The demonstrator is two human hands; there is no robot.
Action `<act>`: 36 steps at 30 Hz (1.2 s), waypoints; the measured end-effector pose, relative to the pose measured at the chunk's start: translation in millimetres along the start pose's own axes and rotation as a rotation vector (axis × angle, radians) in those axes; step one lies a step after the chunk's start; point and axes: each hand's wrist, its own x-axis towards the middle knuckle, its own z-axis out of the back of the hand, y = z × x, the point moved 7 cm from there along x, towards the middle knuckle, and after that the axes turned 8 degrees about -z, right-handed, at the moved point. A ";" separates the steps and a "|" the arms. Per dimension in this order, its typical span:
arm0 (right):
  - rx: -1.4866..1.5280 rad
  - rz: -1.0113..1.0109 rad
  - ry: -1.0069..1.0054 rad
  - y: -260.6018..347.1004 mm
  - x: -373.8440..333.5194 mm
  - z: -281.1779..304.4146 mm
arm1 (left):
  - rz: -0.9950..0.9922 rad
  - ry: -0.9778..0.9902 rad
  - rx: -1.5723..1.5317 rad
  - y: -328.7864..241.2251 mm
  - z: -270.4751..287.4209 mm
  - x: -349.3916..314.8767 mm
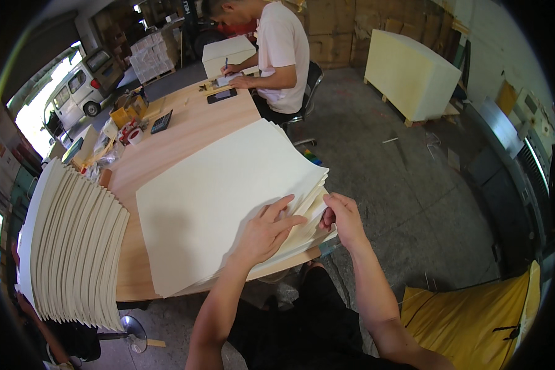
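A workshop with a grey concrete floor (413,185) opens onto daylight at the left, where a pale van (80,86) stands. A long light wooden surface (191,123) runs away from the viewer. On its near end lies a thick stack of large cream paper sheets (222,197), its right corner fanned out over the surface's edge. The left hand (268,231) lies flat on the top sheet near that corner, fingers spread, its grip released. The right hand (342,219) pinches the fanned sheet edges at the corner between thumb and fingers, its grip grasping a few sheets. To the left, a fanned row of cream paper bundles (74,240) stands overlapped. Further along the surface are a black calculator (161,121) and a roll of tape (135,135). At the far end a seated person in a pale shirt (280,55) writes. A big cream block on a pallet (410,74) stands at right.
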 end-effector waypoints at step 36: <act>0.113 0.017 0.009 -9.9 -1.6 6.6 | 0.071 0.009 -0.053 -2.1 0.7 4.1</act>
